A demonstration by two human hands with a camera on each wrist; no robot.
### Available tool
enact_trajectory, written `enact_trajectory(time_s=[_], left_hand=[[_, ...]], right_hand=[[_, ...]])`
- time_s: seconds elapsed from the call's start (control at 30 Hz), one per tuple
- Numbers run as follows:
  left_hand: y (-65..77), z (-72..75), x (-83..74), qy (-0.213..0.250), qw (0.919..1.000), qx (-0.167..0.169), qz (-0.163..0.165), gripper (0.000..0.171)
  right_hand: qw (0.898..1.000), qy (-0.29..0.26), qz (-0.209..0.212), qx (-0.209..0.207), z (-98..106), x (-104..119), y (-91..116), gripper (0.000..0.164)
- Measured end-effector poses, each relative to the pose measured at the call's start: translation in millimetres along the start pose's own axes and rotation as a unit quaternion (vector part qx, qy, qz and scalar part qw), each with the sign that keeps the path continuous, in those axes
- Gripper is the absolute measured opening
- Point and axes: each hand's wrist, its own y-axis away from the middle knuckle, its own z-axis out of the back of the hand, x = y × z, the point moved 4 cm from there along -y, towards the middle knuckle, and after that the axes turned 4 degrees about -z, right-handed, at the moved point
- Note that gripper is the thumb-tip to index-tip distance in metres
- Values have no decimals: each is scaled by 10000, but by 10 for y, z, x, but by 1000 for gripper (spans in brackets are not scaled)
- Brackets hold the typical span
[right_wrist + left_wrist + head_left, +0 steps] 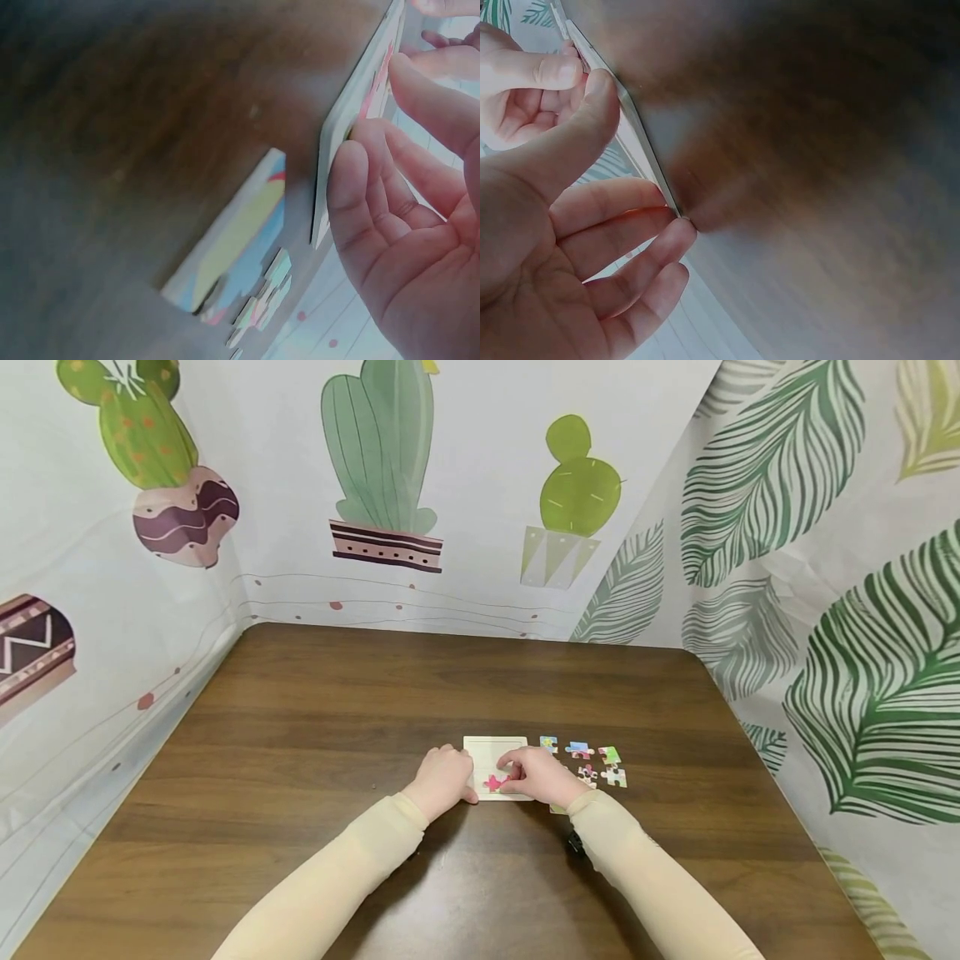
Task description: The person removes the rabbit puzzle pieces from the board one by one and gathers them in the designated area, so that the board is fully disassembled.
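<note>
A small white puzzle tray (480,745) lies on the table in front of the person. The left hand (441,781) grips its left side, thumb at the near corner and fingertips along the edge, as the left wrist view shows. Low in the tray is a pink puzzle piece (492,783). The right hand (543,775) reaches over the tray from the right and pinches at the pink piece with thumb and curled forefinger, partly covering it. In the right wrist view its fingertips (349,176) are right at the tray's edge.
Right of the tray lie several loose puzzle pieces, among them a blue one (579,749), a green one (610,755) and a pale one (615,776). A yellow and blue piece (244,232) lies close by the right hand. Patterned cloth (480,585) hangs around the brown table (337,693).
</note>
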Motion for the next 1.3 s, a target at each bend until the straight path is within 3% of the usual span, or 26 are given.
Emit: enact_trajectory(time_s=[0.6, 0.9, 1.3], left_hand=[[-3, -4, -9, -13, 10000, 10, 13, 44], [6, -10, 6, 595, 9982, -72, 51, 39], [-3, -26, -19, 807, 9966, -7, 160, 38]], right_hand=[[9992, 196, 274, -193, -39, -15, 37, 15], [9993, 125, 205, -269, -52, -4, 40, 15], [9997, -64, 126, -209, -68, -8, 11, 19]])
